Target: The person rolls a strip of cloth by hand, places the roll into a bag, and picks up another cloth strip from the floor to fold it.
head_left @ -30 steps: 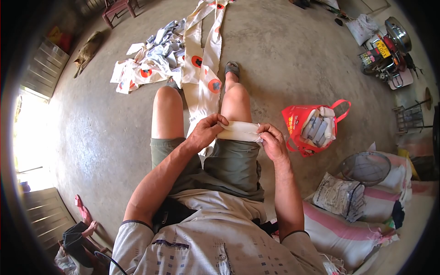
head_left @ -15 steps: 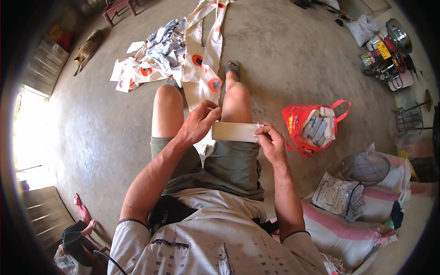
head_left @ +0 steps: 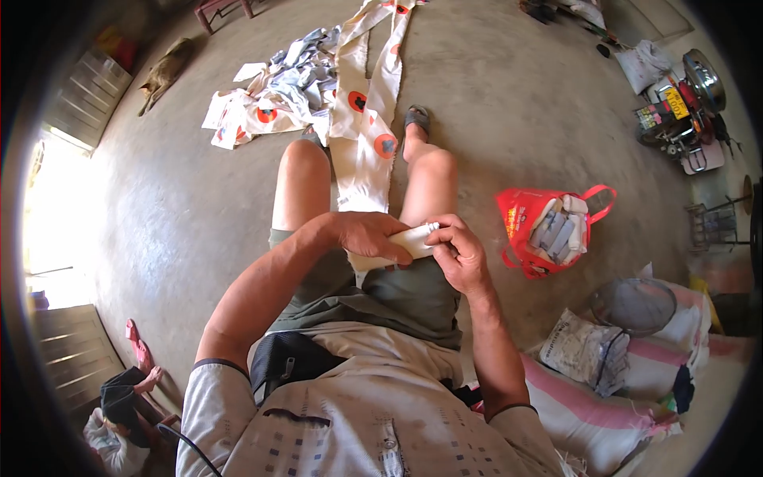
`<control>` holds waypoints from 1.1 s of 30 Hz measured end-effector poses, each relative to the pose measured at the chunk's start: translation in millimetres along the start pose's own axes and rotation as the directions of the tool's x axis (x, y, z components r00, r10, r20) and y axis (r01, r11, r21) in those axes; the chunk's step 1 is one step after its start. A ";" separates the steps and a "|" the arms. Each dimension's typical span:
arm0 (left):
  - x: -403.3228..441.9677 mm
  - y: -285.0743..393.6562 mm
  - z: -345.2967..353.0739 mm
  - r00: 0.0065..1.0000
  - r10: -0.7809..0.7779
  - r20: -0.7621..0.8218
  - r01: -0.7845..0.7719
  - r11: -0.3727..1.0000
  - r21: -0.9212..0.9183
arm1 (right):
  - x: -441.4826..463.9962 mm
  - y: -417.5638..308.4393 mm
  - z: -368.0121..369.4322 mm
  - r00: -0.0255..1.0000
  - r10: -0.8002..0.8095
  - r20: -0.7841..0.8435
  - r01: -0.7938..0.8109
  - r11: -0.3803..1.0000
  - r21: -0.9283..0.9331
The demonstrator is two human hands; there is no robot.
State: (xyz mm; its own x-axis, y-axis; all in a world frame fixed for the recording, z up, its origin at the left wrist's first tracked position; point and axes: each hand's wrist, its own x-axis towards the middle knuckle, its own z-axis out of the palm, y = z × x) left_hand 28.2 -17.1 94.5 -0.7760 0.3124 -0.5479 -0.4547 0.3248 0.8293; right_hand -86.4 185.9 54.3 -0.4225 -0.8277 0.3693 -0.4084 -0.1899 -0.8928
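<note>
A cream-white cloth strip [head_left: 415, 240] is held above my lap, its visible part narrow and rounded like a roll. My left hand [head_left: 372, 237] wraps round its left part, thumb on top. At the right end, the fingers of my right hand [head_left: 459, 250] pinch the cloth. Beyond my hands, a long white cloth [head_left: 362, 171] with red-orange circles runs between my legs and away over the floor. Its near end passes under my left hand; whether it joins the held piece is hidden.
Cloth scraps [head_left: 298, 87] lie piled ahead to the left. A red bag [head_left: 520, 219] of cloth rolls stands at my right, near sacks [head_left: 584, 397] and a mesh basket [head_left: 636, 306]. Further off are a motorbike [head_left: 683, 111], a dog [head_left: 167, 71] and a seated person [head_left: 119, 421].
The held cloth was a flat, wide strip and now looks narrower and rounded. My left hand came down and closed round it; my right hand stays at its right end. The view shifted slightly.
</note>
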 end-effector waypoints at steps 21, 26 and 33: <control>44.2 -112.4 59.3 0.685 0.137 -0.716 0.229 0.892 0.389 | 19.3 58.4 62.4 0.998 -0.057 0.036 0.067 0.861 -0.504; 49.6 -127.1 56.2 0.614 0.161 -0.773 0.269 0.878 0.397 | 20.1 63.7 52.4 0.984 -0.091 -0.153 0.005 0.871 -0.490; 55.7 -127.6 59.4 0.596 0.116 -0.794 0.446 0.774 0.449 | 9.8 54.2 69.0 0.998 -0.046 -0.053 0.017 0.896 -0.444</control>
State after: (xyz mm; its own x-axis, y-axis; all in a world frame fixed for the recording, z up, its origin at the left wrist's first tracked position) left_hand 68.9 11.8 -48.3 -0.8628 -0.4849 -0.1430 -0.5025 0.7914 0.3481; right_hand -56.8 131.1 -8.2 -0.4456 -0.7891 0.4228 -0.7326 0.0500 -0.6788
